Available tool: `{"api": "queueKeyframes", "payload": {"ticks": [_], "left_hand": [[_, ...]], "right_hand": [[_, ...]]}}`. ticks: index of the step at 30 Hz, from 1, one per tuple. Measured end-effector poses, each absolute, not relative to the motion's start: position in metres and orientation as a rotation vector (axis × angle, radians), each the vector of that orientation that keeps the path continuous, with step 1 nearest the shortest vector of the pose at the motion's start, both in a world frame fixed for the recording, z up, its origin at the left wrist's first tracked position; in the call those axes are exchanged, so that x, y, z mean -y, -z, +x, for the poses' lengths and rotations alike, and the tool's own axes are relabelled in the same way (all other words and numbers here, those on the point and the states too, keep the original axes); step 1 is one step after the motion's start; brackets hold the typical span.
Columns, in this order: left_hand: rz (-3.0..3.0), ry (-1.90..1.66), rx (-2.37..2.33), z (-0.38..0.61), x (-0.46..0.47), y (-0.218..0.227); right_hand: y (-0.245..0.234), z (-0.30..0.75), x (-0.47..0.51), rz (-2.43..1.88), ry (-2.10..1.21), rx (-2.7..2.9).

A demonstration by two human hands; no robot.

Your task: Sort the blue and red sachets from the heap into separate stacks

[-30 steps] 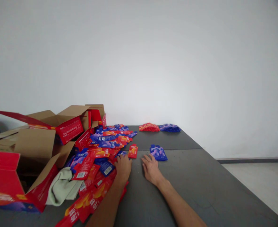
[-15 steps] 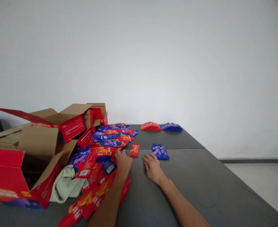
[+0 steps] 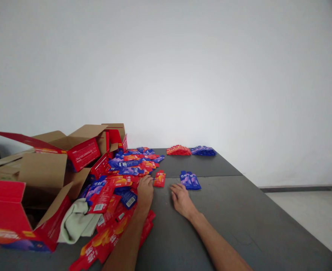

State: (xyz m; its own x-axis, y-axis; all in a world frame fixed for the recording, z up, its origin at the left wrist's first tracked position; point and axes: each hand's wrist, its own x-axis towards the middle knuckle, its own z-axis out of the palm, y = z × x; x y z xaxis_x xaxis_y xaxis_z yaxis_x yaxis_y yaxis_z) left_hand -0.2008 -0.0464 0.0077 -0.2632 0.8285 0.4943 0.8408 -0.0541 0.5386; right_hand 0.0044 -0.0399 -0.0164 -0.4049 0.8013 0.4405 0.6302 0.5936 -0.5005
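My left hand [image 3: 145, 192] is at the right edge of a loose heap of red and blue packets [image 3: 127, 180], its fingers bent and pressed together. A thin sliver of blue packet shows at its fingertips; the rest is hidden. Just beyond these fingertips, a single red packet [image 3: 159, 179] lies on the table. My right hand [image 3: 181, 199] rests on the dark table with fingers apart and nothing in them. Past its fingertips are two overlapping blue packets [image 3: 190, 180], lying side by side.
Farther back, a stack of red packets [image 3: 178, 150] adjoins a stack of blue packets [image 3: 203, 151]. Opened red cartons [image 3: 8, 214] crowd the left side. A pale green cloth [image 3: 78, 222] lies between the nearest carton and the heap. A white wall [image 3: 211, 75] rises behind the table.
My left hand has shifted slightly up and left, and less blue shows beside its fingers. My right hand stays put on the table. The whole view has turned slightly.
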Motion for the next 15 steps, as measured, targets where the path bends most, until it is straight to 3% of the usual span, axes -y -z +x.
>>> {"api": "queueKeyframes", "payload": {"ticks": [4,8,15], "left_hand": [[-1.947,1.497,1.875,-0.178,0.053,-0.009],[-2.229,1.497,1.715,-0.148,0.063,-0.009],[-2.485,1.481,1.636,-0.131,0.079,-0.016]], "right_hand": [[0.013,-0.003,0.041,-1.065,-0.871,1.826],[0.004,-0.009,0.042,-0.836,-1.431,1.288],[-0.007,0.003,0.040,-0.819,-1.341,1.121]]}}
